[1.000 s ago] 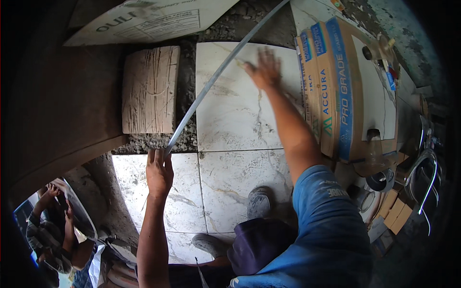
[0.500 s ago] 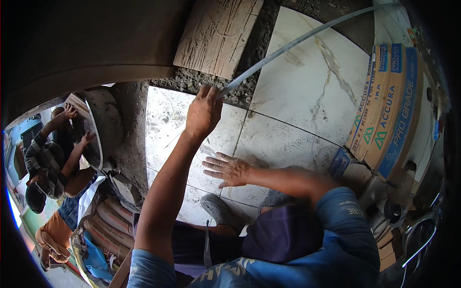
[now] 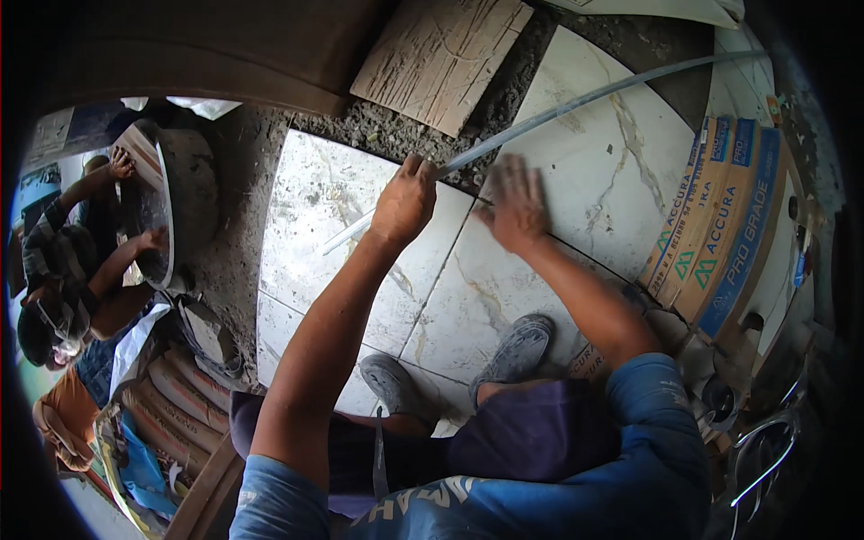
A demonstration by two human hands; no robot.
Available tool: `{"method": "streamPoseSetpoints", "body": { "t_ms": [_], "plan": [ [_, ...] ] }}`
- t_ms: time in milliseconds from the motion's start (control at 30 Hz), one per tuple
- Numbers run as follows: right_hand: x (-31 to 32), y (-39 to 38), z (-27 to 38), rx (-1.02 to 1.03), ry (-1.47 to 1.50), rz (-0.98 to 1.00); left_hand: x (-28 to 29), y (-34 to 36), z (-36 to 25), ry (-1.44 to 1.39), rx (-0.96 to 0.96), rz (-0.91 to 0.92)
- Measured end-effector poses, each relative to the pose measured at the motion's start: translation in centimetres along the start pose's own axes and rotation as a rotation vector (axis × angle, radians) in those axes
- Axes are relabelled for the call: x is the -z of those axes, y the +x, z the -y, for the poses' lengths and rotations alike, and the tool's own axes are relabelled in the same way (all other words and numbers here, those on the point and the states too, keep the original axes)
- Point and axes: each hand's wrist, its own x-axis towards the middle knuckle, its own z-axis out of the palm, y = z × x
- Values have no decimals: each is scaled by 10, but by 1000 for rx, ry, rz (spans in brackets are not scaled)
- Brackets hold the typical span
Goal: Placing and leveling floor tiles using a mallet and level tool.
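Observation:
My left hand [image 3: 405, 200] is closed around a long, thin grey metal bar [image 3: 603, 94]. The bar slants across white marbled floor tiles [image 3: 346, 202], from its near end left of my wrist to the far right. Over the seam beside a larger-looking tile [image 3: 594, 148], my right hand [image 3: 517, 205] is stretched out with fingers spread, somewhat smeared by motion. It sits just below the bar; I cannot tell whether it touches the tile.
A brown slab with scored lines [image 3: 445, 58] lies on rough mortar [image 3: 387, 130] beyond the tiles. Tile cartons [image 3: 720, 225] stand at right. My shoes [image 3: 515, 349] are on the tiles. At left, another person [image 3: 85, 243] handles a board; stacked sacks [image 3: 171, 400] lie nearby.
My right hand has moved from the tile near my feet up toward the bar. My left hand appears farther right, still gripping the bar, and the bar's near end now shows. The view has shifted.

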Motion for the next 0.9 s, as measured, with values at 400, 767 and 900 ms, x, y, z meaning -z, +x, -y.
{"method": "streamPoseSetpoints", "body": {
  "t_ms": [400, 767, 900],
  "plan": [
    [-30, -59, -22, 75, 201, -249, -16, -70, 48, 111, 150, -8],
    [-27, -47, -33, -66, 231, -499, -24, -103, 60, 200, -85, 129],
    [-36, -89, -58, -223, 118, -479, 3, -104, 123, 538, 110, 318]
  ]
}}
